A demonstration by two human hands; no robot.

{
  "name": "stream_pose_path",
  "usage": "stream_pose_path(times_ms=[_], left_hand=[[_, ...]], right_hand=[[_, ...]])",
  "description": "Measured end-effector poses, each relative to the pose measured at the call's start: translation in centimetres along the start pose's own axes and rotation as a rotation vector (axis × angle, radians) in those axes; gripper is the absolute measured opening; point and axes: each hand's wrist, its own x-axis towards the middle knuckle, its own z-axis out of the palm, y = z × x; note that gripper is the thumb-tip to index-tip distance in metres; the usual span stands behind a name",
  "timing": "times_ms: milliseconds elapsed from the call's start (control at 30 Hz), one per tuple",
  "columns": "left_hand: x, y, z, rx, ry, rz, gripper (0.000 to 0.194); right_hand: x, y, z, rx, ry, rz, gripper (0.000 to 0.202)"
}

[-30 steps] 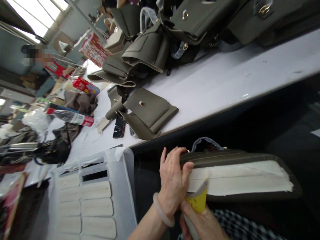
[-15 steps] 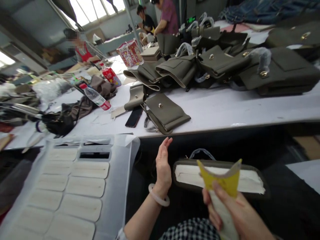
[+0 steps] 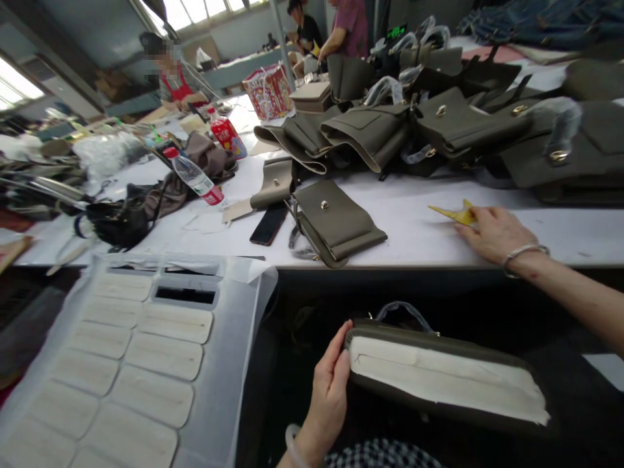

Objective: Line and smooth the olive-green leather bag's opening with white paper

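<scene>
An olive-green handbag [image 3: 468,341] lies on its side at my lap, its white-covered base [image 3: 448,377] turned towards me. My left hand [image 3: 332,380] grips the left end of this handbag, thumb and fingers around its edge. Out over the white table, my right hand [image 3: 497,234] is closed on a yellow notched scraper [image 3: 458,213], low at the tabletop; the tool's pale handle is hidden under the hand. The handbag's plastic-wrapped handle [image 3: 404,311] sticks up behind it.
To my left, pale rounded panels [image 3: 158,393] lie in rows on a translucent sheet [image 3: 221,364]. On the white table [image 3: 409,240] are a flat olive bag [image 3: 336,218], a phone [image 3: 269,225], a water bottle [image 3: 195,177] and piled olive bags [image 3: 370,133]. Several people work beyond.
My right hand has carried the yellow scraper from over the handbag out to the table on the right. My left hand has come down onto the handbag's left end.
</scene>
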Motion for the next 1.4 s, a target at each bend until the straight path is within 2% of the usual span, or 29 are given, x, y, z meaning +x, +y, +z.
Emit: stream_pose_path(times_ms=[100,167,267,333,400,500,633,700,767,867,967,1067,1167,1300,1400], left_hand=[[0.2,-0.6,0.0,0.128,-0.021,0.075,0.044],[0.2,-0.7,0.2,0.164,-0.029,0.100,0.045],[0.0,-0.6,0.6,0.177,-0.004,0.106,0.046],[0.1,-0.6,0.7,0.138,0.048,0.034,0.046],[0.5,-0.7,0.7,0.047,0.086,-0.118,0.047],[1.2,-1.0,0.7,-0.113,0.081,-0.265,0.052],[2.0,-1.2,0.7,-0.213,0.054,-0.267,0.057],[2.3,-1.5,0.6,-0.183,0.047,-0.247,0.056],[2.5,-2.0,0.6,-0.117,0.042,-0.199,0.053],[2.5,-2.5,0.6,-0.038,0.055,-0.127,0.050],[2.4,-2.1,0.9,-0.014,0.030,-0.068,0.048],[2.4,-1.3,1.0,-0.001,-0.045,-0.017,0.043],[2.4,-0.6,0.8,-0.137,-0.102,-0.069,0.041],[2.1,-0.2,0.5,-0.362,-0.128,-0.120,0.043],[2.2,0.0,0.3,-0.352,-0.123,-0.094,0.042]], right_hand=[[0.5,0.2,2.2,-0.012,-0.001,-0.033,0.052],[0.3,-0.3,2.7,0.009,0.013,-0.048,0.054],[-0.9,-1.0,1.6,0.055,0.015,-0.043,0.054],[-2.4,-1.1,0.1,0.114,0.021,-0.015,0.051],[-5.1,-0.9,-1.6,0.215,0.016,0.039,0.046],[-11.3,-0.7,-3.6,0.434,-0.036,0.166,0.047],[-19.8,-1.1,-4.5,0.706,-0.142,0.363,0.054],[-22.4,-1.6,-3.9,0.821,-0.193,0.451,0.053],[-23.9,-2.1,-2.9,0.984,-0.215,0.578,0.049],[-24.8,-2.8,-1.7,1.181,-0.149,0.756,0.045],[-24.8,-3.2,-1.4,1.185,-0.074,0.836,0.046],[-24.4,-3.4,-1.6,1.141,-0.047,0.937,0.054],[-24.2,-4.0,-1.7,1.164,-0.037,1.020,0.061],[-24.5,-5.5,-2.0,1.283,-0.045,1.082,0.058],[-25.2,-6.0,-1.7,1.304,0.010,1.067,0.052]])
